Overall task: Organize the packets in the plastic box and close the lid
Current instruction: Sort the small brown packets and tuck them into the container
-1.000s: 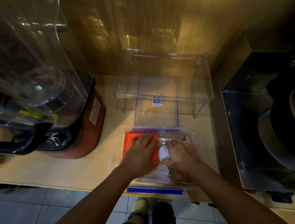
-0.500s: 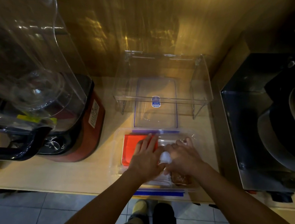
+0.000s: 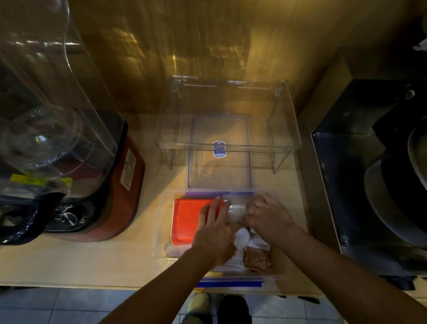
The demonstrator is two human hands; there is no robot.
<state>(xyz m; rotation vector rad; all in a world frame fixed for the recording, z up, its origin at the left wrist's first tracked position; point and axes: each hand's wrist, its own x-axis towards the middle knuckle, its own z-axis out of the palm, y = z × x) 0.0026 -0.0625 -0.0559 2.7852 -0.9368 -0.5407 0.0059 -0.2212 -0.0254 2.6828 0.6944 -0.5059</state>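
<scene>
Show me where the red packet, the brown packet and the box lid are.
red packet (image 3: 185, 220): head view, on its flat red face.
brown packet (image 3: 258, 260): head view, on its brown middle.
box lid (image 3: 220, 165): head view, on its clear panel below the label.

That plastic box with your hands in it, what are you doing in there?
A person has both hands inside the clear plastic box on the counter, sorting packets. The left hand lies flat, partly on a red packet. The right hand is curled over the clear packets beside it. A brown packet sits nearer the person. The lid is still off, lying behind the box.
</scene>
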